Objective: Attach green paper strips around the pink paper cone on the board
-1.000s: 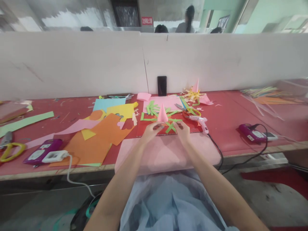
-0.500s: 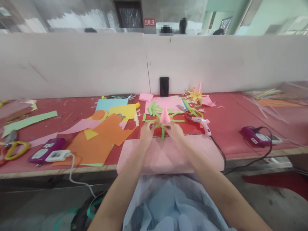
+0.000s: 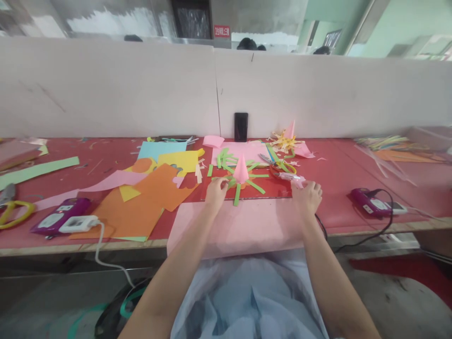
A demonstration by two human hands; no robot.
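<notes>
A pink paper cone (image 3: 241, 170) stands upright at the middle of an orange paper piece (image 3: 243, 185), with green paper strips (image 3: 256, 186) fanning out around it on a red board (image 3: 277, 189). My left hand (image 3: 215, 192) rests at the left side of this piece. Its thumb and fingertips are closed beside the end of a strip; what they pinch is too small to make out. To the right, my right hand (image 3: 308, 197) is around the handle of a pink hot glue gun (image 3: 292, 178), whose lower grip it hides. The nozzle points left.
Scissors (image 3: 282, 165) lie behind the glue gun. A yellow-fringed piece with a pink cone (image 3: 288, 136) sits at the back right. A black phone (image 3: 241, 127) leans on the partition. Coloured paper sheets (image 3: 137, 212) and a purple device (image 3: 61, 217) lie left; another purple device (image 3: 370, 203) lies right.
My right hand has left the green strips by the cone and moved right to the glue gun. A strip now lies at the lower right of the cone. My left hand has barely moved.
</notes>
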